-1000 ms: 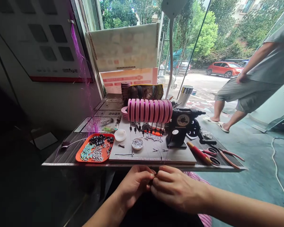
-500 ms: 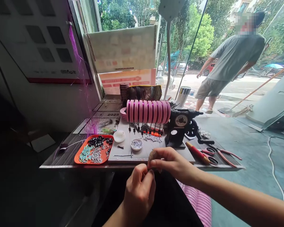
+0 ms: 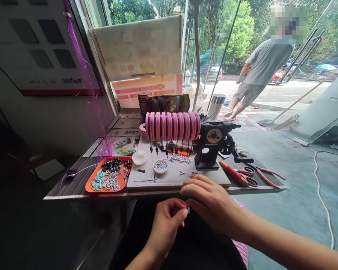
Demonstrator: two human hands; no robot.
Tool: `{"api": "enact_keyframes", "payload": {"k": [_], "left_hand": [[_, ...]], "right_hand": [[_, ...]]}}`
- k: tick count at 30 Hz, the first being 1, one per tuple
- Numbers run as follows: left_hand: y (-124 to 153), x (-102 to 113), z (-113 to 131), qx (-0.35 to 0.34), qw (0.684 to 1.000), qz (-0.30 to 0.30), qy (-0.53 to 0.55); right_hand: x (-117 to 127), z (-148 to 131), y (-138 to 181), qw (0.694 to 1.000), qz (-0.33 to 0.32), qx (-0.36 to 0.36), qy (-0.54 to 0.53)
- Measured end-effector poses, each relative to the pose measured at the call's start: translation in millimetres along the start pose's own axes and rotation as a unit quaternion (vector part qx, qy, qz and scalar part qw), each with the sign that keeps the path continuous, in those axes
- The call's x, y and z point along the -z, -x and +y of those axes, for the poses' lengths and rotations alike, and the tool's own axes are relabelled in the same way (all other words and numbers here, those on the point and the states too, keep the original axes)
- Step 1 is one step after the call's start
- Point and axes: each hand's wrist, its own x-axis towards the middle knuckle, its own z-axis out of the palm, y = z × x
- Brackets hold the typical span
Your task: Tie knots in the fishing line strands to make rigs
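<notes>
My left hand (image 3: 169, 221) is closed in a pinch above my dark-clothed lap, just below the table's front edge. Between its thumb and forefinger is a small dark thing (image 3: 187, 207), too small to name. My right hand (image 3: 211, 198) is close beside it, palm down, with its fingers stretched out and slightly apart; its thumb is mostly hidden. Beyond the hands lies a pale board (image 3: 171, 182). On it are a white bowl of small beads (image 3: 160, 166), loose pale beads (image 3: 180, 159) and small dark pieces (image 3: 183, 173).
A row of pink spools (image 3: 171, 126) with hanging weights is mounted on a black hand-cranked machine (image 3: 207, 146). An orange tray (image 3: 87, 186) of sorted small parts stands at the left. Scissors (image 3: 252, 182), pliers (image 3: 267, 176) and a red-handled tool (image 3: 233, 173) lie right. A person (image 3: 263, 63) is outside.
My right hand's fingers have come out of their pinch and stretched out. My left hand has turned, its pinch now showing. The view has shifted slightly, and the person outside is farther off.
</notes>
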Motion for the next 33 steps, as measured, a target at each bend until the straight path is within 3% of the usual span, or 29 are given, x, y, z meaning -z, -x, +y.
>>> {"api": "enact_keyframes", "payload": {"k": [3,5,9,15,18,20,23,27,30,33], "left_hand": [[-2.4,-3.8,0.0,0.204,0.949,0.013,0.238],[-3.3,-5.8,-0.5,0.276,0.914,0.019,0.296],[-3.5,-10.5,-1.4,0.314,0.893,0.006,0.321],[-2.3,-13.9,0.2,0.347,0.872,0.010,0.346],[-1.0,-15.1,2.5,0.351,0.866,0.030,0.355],[-0.2,-15.7,4.8,0.357,0.861,0.048,0.360],[-0.4,-16.1,8.6,0.376,0.850,0.036,0.366],[-3.3,-15.3,10.1,0.384,0.853,-0.019,0.352],[-5.2,-13.6,7.9,0.348,0.894,-0.005,0.281],[-5.4,-12.7,6.9,0.211,0.969,-0.027,0.122]], "right_hand": [[-1.6,9.4,28.1,0.984,0.073,0.092,0.133],[-7.8,17.9,44.6,0.978,0.068,0.112,0.160],[-20.7,28.0,59.4,0.962,0.041,0.185,0.196],[-29.9,31.9,58.1,0.950,0.087,0.226,0.199],[-39.5,31.1,62.7,0.976,0.105,0.154,0.110],[-44.3,29.5,66.2,0.992,0.115,0.051,-0.008],[-41.5,29.1,65.9,0.976,0.074,-0.089,-0.186],[-24.2,37.6,53.0,0.950,-0.015,-0.150,-0.274],[-16.7,45.4,45.4,0.916,-0.081,-0.187,-0.346],[-18.9,45.4,49.6,0.874,-0.101,-0.231,-0.416]]}}
